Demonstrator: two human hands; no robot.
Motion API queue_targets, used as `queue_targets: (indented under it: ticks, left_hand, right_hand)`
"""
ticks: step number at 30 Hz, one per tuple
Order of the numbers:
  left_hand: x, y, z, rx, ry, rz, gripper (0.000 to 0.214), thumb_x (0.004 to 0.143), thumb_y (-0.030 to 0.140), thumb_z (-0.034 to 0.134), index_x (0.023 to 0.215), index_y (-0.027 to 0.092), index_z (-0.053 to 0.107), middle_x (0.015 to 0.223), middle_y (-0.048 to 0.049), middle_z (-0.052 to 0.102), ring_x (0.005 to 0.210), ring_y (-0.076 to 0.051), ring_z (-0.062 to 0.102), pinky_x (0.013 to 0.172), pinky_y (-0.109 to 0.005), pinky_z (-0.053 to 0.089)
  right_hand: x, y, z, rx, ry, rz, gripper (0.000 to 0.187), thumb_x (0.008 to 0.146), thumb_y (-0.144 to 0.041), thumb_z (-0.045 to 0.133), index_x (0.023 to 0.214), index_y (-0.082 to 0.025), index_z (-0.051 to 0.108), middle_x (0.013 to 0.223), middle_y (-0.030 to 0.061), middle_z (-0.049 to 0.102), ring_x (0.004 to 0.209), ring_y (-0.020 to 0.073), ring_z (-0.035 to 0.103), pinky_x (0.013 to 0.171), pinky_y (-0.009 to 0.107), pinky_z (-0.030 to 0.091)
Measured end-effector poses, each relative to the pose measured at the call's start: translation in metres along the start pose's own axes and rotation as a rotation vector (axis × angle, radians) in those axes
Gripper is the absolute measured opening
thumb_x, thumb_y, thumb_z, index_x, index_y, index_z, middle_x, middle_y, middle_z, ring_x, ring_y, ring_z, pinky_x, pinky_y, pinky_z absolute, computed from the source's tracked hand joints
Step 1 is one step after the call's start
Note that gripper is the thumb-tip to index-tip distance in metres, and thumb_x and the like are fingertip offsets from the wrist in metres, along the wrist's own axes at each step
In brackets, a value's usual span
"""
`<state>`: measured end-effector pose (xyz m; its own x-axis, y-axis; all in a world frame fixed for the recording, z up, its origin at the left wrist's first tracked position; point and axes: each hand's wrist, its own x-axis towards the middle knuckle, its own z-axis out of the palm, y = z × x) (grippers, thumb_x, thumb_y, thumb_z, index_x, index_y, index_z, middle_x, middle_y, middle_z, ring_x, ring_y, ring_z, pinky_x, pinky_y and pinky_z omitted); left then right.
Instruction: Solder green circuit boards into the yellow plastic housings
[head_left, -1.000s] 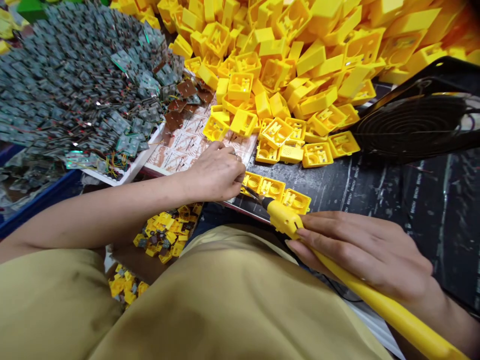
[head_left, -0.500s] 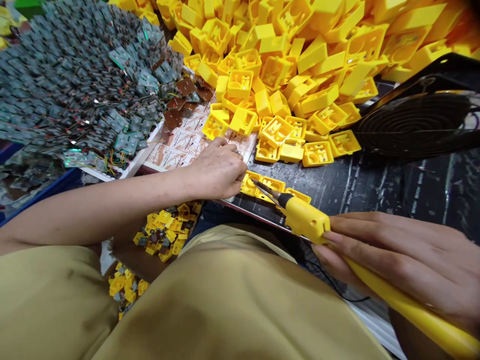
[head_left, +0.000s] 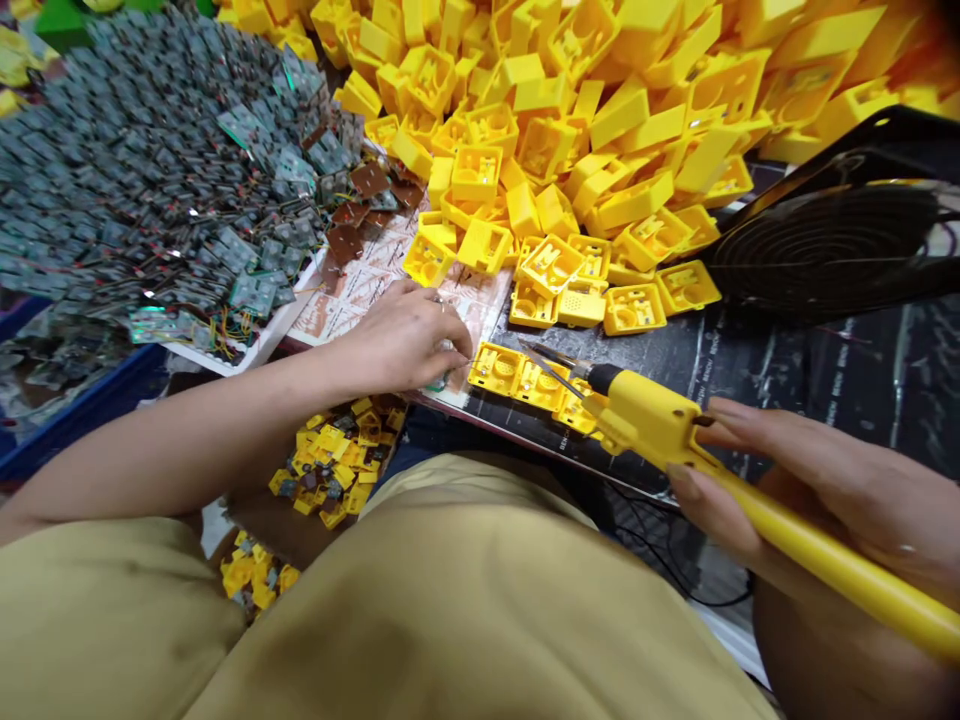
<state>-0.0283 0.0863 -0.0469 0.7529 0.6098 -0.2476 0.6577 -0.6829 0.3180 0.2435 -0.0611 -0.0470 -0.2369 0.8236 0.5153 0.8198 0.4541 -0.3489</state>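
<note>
A black fan (head_left: 821, 250) sits beside a heap of yellow plastic housings (head_left: 592, 120), with wired circuit boards (head_left: 157, 200) piled to their left.

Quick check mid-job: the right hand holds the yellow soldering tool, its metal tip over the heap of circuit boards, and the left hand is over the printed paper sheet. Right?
No: the head view shows the tip of the yellow soldering tool in the right hand beside the row of yellow plastic housings, not the heap of circuit boards. The rest is right.
</note>
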Motion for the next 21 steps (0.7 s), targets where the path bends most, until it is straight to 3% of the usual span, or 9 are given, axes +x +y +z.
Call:
queue_targets:
  ticks: [2, 5, 12, 17, 21]
  left_hand:
    - [-0.002, -0.005, 0.003, -0.144, 0.023, -0.044, 0.012, 0.083, 0.022, 0.063, 0.080, 0.022, 0.074, 0.086, 0.0006, 0.076, 0.090, -0.020, 0.063, 0.095, -0.039, 0.037]
    - [-0.002, -0.009, 0.012, -0.293, 0.100, -0.067, 0.009, 0.081, 0.021, 0.066, 0.085, 0.020, 0.074, 0.084, 0.0004, 0.075, 0.087, -0.018, 0.064, 0.095, -0.036, 0.039]
    - [-0.002, -0.006, 0.028, -0.302, 0.169, -0.097, 0.008, 0.081, 0.020, 0.064, 0.079, 0.018, 0.071, 0.089, -0.0024, 0.073, 0.095, -0.022, 0.063, 0.103, -0.048, 0.032]
    - [0.001, -0.005, 0.026, -0.427, 0.188, -0.165, 0.012, 0.082, 0.024, 0.061, 0.084, 0.018, 0.071, 0.077, 0.0010, 0.073, 0.080, -0.016, 0.064, 0.105, -0.045, 0.033]
    - [0.007, -0.001, 0.022, -0.321, 0.156, -0.178, 0.009, 0.076, 0.023, 0.064, 0.074, 0.019, 0.071, 0.072, 0.0026, 0.073, 0.075, -0.016, 0.063, 0.106, -0.044, 0.029]
  right_hand:
    - [0.000, 0.003, 0.002, 0.001, -0.002, -0.100, 0.065, 0.087, -0.036, 0.068, 0.146, -0.036, 0.040, 0.090, 0.0006, 0.075, 0.062, 0.0153, 0.070, 0.043, 0.021, 0.053]
    - [0.002, 0.002, 0.004, -0.048, 0.035, -0.089, 0.059, 0.090, -0.033, 0.064, 0.145, -0.034, 0.042, 0.086, 0.0014, 0.075, 0.059, 0.0145, 0.069, 0.040, 0.020, 0.050]
    - [-0.005, -0.006, 0.011, -0.092, 0.136, 0.025, 0.058, 0.085, -0.026, 0.071, 0.139, -0.035, 0.051, 0.084, 0.0012, 0.074, 0.063, 0.0159, 0.070, 0.050, 0.022, 0.056]
    - [-0.011, -0.001, 0.019, 0.023, 0.227, 0.097, 0.061, 0.076, -0.016, 0.077, 0.131, -0.035, 0.059, 0.086, -0.0020, 0.074, 0.061, 0.0132, 0.068, 0.051, 0.021, 0.055]
    - [-0.015, 0.002, 0.022, 0.109, 0.223, 0.090, 0.061, 0.073, -0.010, 0.078, 0.127, -0.033, 0.062, 0.093, -0.0007, 0.075, 0.066, 0.0129, 0.069, 0.054, 0.021, 0.056]
